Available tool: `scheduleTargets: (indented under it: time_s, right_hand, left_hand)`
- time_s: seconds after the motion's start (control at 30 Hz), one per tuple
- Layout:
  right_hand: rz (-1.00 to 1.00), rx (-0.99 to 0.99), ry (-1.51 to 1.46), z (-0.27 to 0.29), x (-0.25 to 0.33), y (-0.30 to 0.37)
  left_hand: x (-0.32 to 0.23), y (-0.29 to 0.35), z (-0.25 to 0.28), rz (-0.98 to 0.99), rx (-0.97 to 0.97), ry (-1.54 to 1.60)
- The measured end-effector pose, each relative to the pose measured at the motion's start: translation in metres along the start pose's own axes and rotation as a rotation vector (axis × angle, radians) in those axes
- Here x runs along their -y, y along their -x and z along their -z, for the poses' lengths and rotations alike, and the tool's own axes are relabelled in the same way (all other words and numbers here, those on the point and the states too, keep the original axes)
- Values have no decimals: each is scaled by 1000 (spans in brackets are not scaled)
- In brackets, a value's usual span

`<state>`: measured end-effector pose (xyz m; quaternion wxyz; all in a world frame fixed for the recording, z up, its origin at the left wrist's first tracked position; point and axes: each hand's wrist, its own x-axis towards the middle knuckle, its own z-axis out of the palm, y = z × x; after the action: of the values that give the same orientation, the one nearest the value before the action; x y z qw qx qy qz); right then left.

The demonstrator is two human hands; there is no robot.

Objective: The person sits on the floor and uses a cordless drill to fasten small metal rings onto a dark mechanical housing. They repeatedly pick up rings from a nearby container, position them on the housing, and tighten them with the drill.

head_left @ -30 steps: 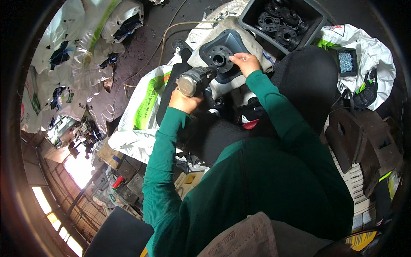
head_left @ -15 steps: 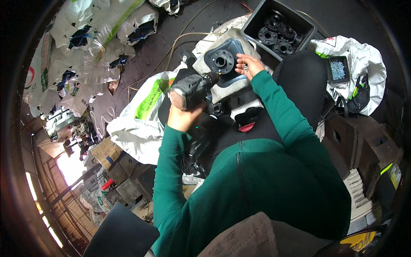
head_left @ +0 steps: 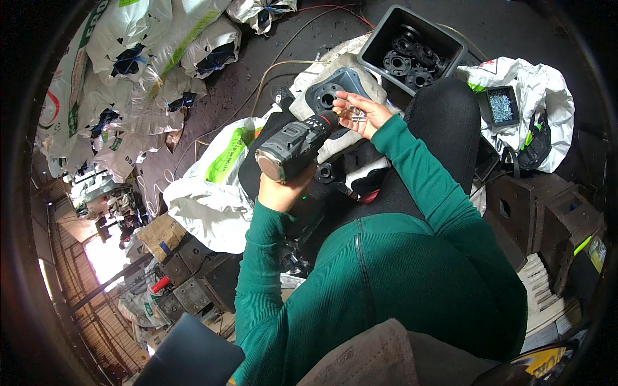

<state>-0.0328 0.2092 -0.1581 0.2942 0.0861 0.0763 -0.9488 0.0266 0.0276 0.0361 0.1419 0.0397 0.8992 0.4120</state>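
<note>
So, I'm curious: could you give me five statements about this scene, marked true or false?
1. The left hand grips a cordless drill. True.
2. The right hand is empty. False: it holds small metal fasteners.
3. The drill points back toward the person's body. False: it points away, toward the dark plate.
4. The grey bin contains black round parts. True.
5. The small tray of silvery pieces is on the person's left. False: it is on the right.
</note>
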Motion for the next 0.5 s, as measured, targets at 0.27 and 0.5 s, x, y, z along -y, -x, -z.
scheduleTargets:
  time_s: [0.27, 0.5]
  right_hand:
    - [-88, 2, 114, -8, 7, 5]
    - [-233, -42, 239, -20, 11, 10]
  left_hand:
    - [9, 3, 6, -30, 44, 20]
    - [6, -5, 18, -140, 133, -240]
